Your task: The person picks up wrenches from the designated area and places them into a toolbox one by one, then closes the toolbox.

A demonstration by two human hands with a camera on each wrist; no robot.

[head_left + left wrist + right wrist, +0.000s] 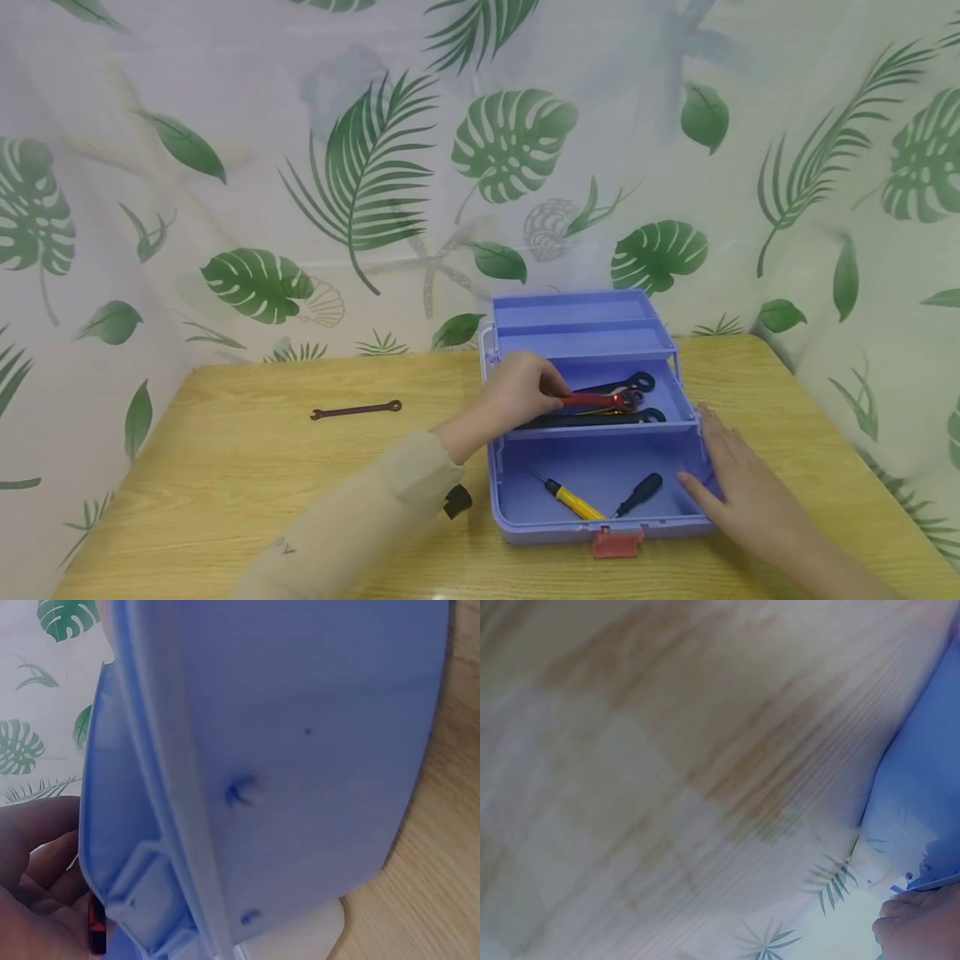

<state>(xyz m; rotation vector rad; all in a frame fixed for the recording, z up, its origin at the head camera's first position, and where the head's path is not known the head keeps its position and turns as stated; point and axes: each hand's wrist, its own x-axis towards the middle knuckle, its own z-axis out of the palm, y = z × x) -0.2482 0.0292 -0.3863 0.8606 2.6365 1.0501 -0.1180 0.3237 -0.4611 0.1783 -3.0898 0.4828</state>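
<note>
A red wrench (596, 400) is held by my left hand (528, 387), its end between thumb and fingers, over the middle tray (637, 367) of a blue-purple toolbox (540, 533). In the left wrist view, the toolbox side (322, 787) hides most of that hand; a bit of red shows beside the fingers. Black wrenches (600, 420) lie in the tray under the red one. My right hand (750, 492) holds the toolbox's right wall, thumb over the rim and fingers along the outside. Its fingers (911, 904) show at the corner of the right wrist view.
Left of the toolbox, a dark thin wrench (356, 409) lies on the wooden table (247, 467). A yellow-handled tool (576, 500) and a black-handled screwdriver (639, 494) are in the toolbox's bottom. A pink latch (617, 544) hangs at its front. Behind stands a leaf-patterned curtain (405, 275).
</note>
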